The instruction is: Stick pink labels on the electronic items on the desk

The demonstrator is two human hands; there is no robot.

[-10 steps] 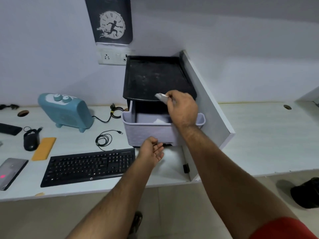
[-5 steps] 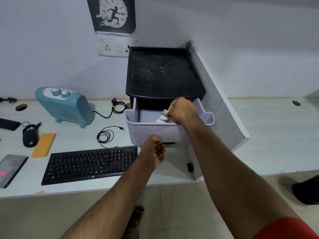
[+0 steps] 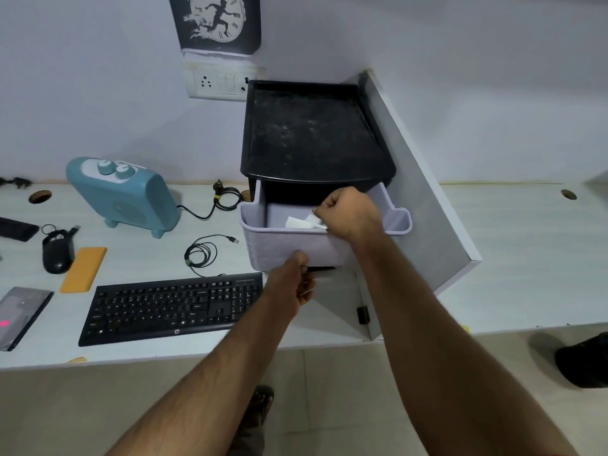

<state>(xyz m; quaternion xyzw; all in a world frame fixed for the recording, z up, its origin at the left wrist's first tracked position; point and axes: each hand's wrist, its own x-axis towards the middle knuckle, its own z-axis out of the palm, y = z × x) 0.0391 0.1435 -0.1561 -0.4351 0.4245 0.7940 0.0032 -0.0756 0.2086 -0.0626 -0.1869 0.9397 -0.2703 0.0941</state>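
Toward the back of the desk [image 3: 513, 264], against the upright divider panel [image 3: 424, 205], stands a black drawer unit [image 3: 312, 133] with its grey drawer [image 3: 279, 248] pulled out; the right hand [image 3: 348, 213] reaches into the drawer from above, fingers curled and pinched on a white slip [image 3: 301, 222] lying inside, whether it is a label I cannot tell; the left hand [image 3: 291, 281] is at the drawer's lower front, fingers curled under its edge, touching it; along the desk's front edge lies a black keyboard [image 3: 174, 306]; behind it a coiled cable [image 3: 200, 253] and a blue fan heater [image 3: 121, 195]; toward the left edge sit a black mouse [image 3: 56, 253], an orange power bank [image 3: 84, 269] and a grey device [image 3: 19, 315] bearing a pink label [image 3: 4, 323].
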